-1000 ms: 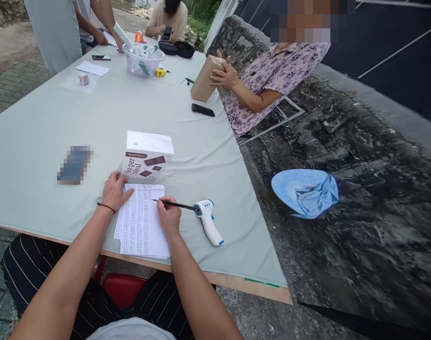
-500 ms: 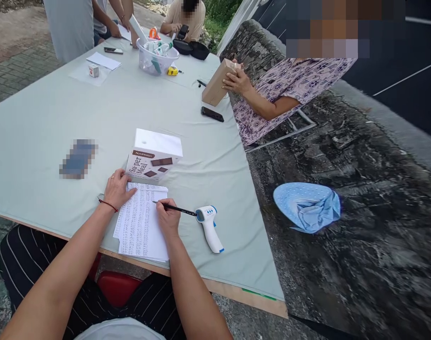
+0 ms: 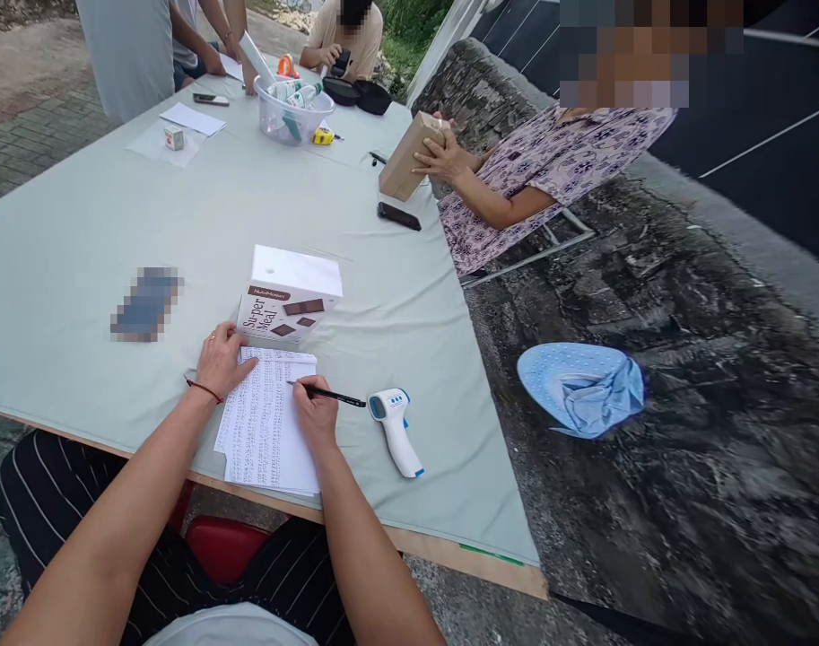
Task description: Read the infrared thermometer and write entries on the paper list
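1. At twelve o'clock from the written sheets (image 3: 261,440), far along the table (image 3: 113,233), stands a translucent lilac tub (image 3: 271,123); bottles (image 3: 305,95) with green parts lie in it.
2. Also at twelve o'clock, but just beyond the sheets, stands a white box (image 3: 294,278) marked "Super Meal"; its inside is not visible.
3. At one o'clock, another person's hands (image 3: 442,161) hold a brown box (image 3: 399,169), contents hidden.
4. Over the sheets' upper right part is the black pen (image 3: 342,397). Its tip points to nine o'clock, slightly toward ten; its long axis goes almost across the paper, the back end just beside a white thermometer (image 3: 399,441).
5. The right hand (image 3: 317,414) pinches this pen between thumb and fingers. Whether the tip touches paper, I cannot tell.
6. The left hand (image 3: 221,363) rests at the upper left corner, thumb spread onto the paper, other fingers bent and close together.
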Demonstrator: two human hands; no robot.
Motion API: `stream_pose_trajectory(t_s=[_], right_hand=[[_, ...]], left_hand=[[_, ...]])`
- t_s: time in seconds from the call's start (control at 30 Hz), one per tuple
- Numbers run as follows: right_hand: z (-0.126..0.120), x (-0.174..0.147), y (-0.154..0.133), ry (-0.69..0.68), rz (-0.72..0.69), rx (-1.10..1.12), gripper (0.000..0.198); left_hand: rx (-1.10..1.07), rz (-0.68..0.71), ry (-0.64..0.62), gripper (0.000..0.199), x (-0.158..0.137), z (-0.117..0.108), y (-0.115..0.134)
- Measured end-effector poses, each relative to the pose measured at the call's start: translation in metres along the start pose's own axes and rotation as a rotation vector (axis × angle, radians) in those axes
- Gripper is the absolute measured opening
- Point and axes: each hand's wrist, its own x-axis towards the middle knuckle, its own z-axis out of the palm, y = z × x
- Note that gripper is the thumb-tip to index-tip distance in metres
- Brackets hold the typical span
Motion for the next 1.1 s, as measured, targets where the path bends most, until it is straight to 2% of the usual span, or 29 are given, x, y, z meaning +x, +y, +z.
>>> stream_pose_trajectory(t_s=[1.1], right_hand=[[0.0002,0.0005,-0.0032,0.004,0.004,-0.024,0.012]], left_hand=[[-0.009,0.007,0.003,0.026,0.0010,-0.0018,-0.0004]])
